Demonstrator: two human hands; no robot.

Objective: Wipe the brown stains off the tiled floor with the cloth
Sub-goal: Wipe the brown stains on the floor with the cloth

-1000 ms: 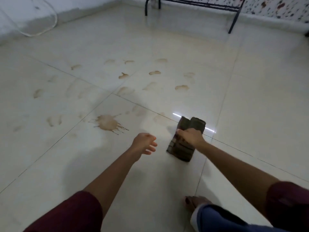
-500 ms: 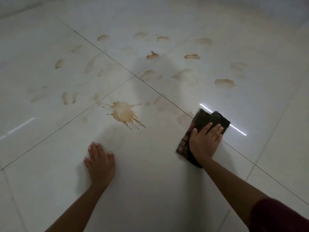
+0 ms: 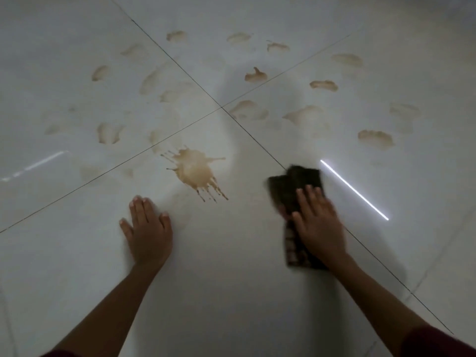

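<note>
– What are the fingers doing?
– The right hand (image 3: 319, 222) presses flat on the dark cloth (image 3: 293, 191). The left hand (image 3: 148, 228) lies spread on the tiled floor (image 3: 231, 279).
– Much cleaned?
– I think hardly any. The big brown splat (image 3: 195, 171) and many small brown stains (image 3: 376, 139) are left.

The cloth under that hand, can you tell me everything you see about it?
The cloth is dark brown, folded into a long strip with a faint pattern near its lower end. It lies flat on the pale tiled floor, right of the big splash stain. The right hand presses on it, fingers spread. Its edges look blurred.
</note>
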